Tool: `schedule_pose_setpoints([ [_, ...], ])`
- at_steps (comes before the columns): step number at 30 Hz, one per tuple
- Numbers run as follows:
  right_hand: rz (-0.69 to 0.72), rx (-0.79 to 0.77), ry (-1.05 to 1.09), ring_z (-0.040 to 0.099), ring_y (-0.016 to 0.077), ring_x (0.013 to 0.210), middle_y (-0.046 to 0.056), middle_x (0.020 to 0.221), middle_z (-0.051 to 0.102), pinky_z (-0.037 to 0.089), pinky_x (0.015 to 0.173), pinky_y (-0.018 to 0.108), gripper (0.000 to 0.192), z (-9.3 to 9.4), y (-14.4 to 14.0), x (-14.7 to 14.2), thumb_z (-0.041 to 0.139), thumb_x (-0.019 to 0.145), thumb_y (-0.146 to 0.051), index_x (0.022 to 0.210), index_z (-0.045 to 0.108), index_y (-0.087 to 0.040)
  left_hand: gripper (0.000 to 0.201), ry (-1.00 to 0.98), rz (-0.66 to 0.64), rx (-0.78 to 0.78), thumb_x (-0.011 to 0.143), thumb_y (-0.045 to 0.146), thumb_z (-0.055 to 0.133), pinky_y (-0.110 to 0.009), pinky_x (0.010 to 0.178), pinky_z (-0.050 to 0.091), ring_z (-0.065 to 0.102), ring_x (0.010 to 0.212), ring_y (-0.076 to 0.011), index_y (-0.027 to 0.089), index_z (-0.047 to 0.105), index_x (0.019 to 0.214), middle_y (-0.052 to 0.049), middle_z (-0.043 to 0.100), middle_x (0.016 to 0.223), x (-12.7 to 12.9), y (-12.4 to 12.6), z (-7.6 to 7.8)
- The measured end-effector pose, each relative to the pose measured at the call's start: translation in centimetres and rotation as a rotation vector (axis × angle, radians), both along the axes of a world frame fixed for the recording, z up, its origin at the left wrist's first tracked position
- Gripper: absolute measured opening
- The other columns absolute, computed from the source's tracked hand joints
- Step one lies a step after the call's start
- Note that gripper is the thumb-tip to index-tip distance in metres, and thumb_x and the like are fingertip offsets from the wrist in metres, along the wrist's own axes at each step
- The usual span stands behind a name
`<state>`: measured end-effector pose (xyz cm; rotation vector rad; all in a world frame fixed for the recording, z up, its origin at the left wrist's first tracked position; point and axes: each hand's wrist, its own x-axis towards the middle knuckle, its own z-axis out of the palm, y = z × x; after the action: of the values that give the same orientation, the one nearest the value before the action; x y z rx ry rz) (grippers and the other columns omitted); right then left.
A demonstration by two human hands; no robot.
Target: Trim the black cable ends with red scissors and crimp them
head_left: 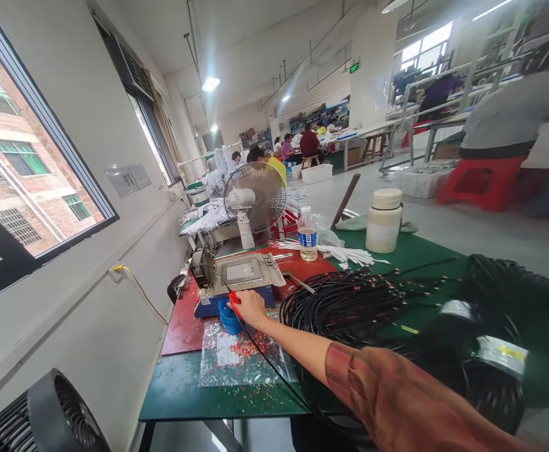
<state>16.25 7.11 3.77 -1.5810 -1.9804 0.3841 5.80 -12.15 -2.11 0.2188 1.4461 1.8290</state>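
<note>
My right hand (251,307) reaches out over the left part of the bench, the arm in a plaid sleeve (396,402). Its fingers pinch a thin black wire (267,358) with a red piece (233,301) at its tip. The hand sits just above a small blue cup (229,318), in front of a metal-topped machine on a blue base (243,275). A clear bag of small red pieces (241,356) lies below the hand. My left hand is out of sight.
Big coils of black cable (349,304) fill the green table (180,392) to the right. Behind stand a water bottle (308,233), a white jar (384,221), a desk fan (254,196) and white wire bundles (344,254). A black fan (62,414) sits low left. People work at far benches.
</note>
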Motion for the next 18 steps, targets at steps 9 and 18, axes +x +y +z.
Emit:
schedule_pose_setpoints([
  [9, 0.012, -0.018, -0.075, 0.063, 0.0178, 0.077, 0.006, 0.081, 0.069, 0.033, 0.056, 0.022, 0.03, -0.2, 0.4, 0.1, 0.047, 0.082, -0.044, 0.079, 0.067, -0.022, 0.047, 0.042, 0.271, 0.178, 0.078, 0.039, 0.025, -0.021, 0.058, 0.053, 0.064, 0.083, -0.0105, 0.014, 0.063, 0.088, -0.001, 0.068, 0.081, -3.2, 15.5, 6.2],
  [18, 0.062, 0.017, -0.07, 0.062, 0.0172, 0.074, 0.003, 0.078, 0.069, 0.03, 0.053, 0.022, 0.03, 1.6, 0.8, 1.7, 0.05, 0.079, -0.048, 0.08, 0.067, -0.023, 0.059, 0.083, 0.498, 0.25, 0.071, 0.027, 0.015, -0.017, 0.038, 0.024, 0.064, 0.071, -0.0166, -0.003, 0.065, 0.067, -0.006, 0.063, 0.06, -6.8, 23.8, 9.3],
])
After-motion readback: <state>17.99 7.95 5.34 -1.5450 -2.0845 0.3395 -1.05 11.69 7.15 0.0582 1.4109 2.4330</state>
